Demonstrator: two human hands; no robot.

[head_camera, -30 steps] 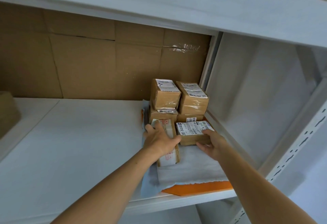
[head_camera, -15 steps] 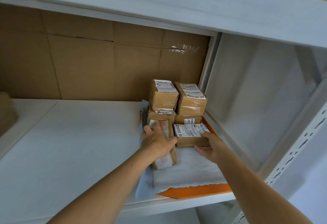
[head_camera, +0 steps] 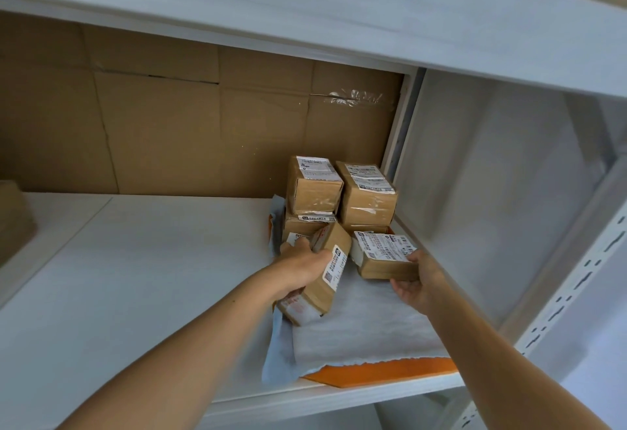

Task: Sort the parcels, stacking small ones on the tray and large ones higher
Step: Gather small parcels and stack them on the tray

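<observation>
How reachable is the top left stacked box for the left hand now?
Probably not yet: the left hand grips a tilted parcel, so its grip is full. The path to the top left box looks otherwise free.

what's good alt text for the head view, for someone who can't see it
Two bare hands reach onto a white shelf: the left hand grips a long parcel, tilted up, and the right hand holds a flat labelled parcel, over a paper-lined orange tray with small parcels stacked at its back.

Cardboard back panel; brown box far left.
</observation>
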